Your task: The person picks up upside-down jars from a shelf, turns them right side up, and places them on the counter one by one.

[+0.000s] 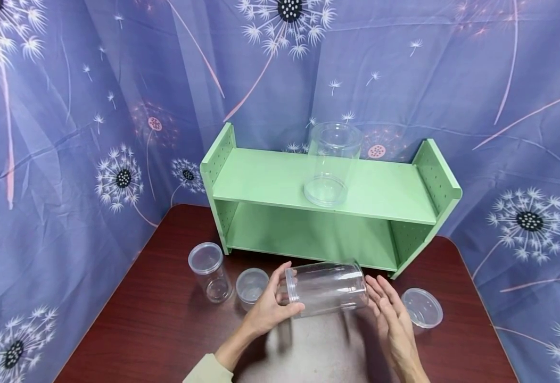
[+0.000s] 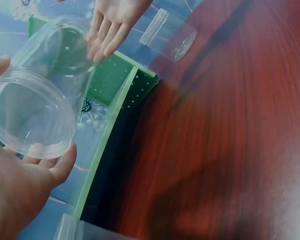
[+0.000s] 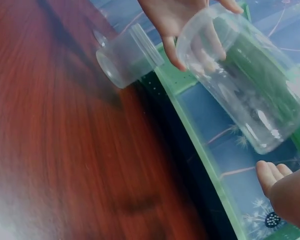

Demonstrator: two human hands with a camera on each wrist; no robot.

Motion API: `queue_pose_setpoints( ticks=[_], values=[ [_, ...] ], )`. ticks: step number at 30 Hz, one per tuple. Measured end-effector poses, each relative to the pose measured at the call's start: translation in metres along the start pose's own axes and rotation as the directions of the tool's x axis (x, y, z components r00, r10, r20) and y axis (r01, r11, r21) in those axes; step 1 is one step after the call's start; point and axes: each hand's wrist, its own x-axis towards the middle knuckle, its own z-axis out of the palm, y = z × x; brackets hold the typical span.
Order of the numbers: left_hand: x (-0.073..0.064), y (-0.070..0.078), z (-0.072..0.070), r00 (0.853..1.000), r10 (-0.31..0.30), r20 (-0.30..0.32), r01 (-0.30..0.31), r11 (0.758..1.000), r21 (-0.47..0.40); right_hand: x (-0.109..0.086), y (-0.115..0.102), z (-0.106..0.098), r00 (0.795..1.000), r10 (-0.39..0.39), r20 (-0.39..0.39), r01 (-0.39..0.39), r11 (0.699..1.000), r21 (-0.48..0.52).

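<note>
A large clear plastic jar [image 1: 330,292] lies sideways in the air, in front of the green shelf. My left hand [image 1: 266,311] grips its ribbed, lid-like end, thumb on the near side and fingers on the far side. In the left wrist view the ribbed round end of the jar [image 2: 37,117] sits between thumb and fingers. My right hand [image 1: 396,322] is beside the jar's other end, fingers extended and holding nothing. The right wrist view shows a small gap between the right fingertips [image 3: 267,175] and the jar [image 3: 250,90].
A green two-tier shelf [image 1: 270,165] stands at the back of the dark red table [image 1: 131,319]. On its upper tier is another large clear jar [image 1: 330,170]. A tall slim jar [image 1: 210,274] and a short one [image 1: 252,287] stand left; a shallow clear container [image 1: 422,308] lies right.
</note>
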Motion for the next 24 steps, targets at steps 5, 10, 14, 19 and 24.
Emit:
queue_pose_setpoints(
  ticks=[5, 10, 14, 19, 24],
  values=[
    [0.000, 0.006, -0.009, 0.998, -0.053, -0.025, 0.055, 0.993, 0.102, 0.003, -0.010, -0.003, 0.998, 0.018, -0.052, -0.024, 0.994, -0.106],
    [0.000, 0.012, -0.016, 0.995, -0.071, -0.068, 0.084, 0.975, 0.207, 0.009, -0.024, -0.006, 0.996, 0.004, -0.084, -0.019, 0.983, -0.183],
    [0.002, 0.016, -0.020, 0.995, -0.057, -0.085, 0.079, 0.957, 0.280, 0.016, -0.037, -0.009, 0.998, -0.032, -0.051, 0.020, 0.976, -0.218],
    [0.005, 0.021, -0.021, 0.998, -0.021, -0.059, 0.042, 0.919, 0.391, 0.026, -0.050, -0.010, 0.991, -0.110, -0.080, 0.087, 0.965, -0.248],
    [0.011, 0.024, -0.022, 1.000, 0.007, -0.018, 0.001, 0.897, 0.443, 0.040, -0.066, -0.014, 0.976, -0.170, -0.136, 0.126, 0.950, -0.285]
  ],
)
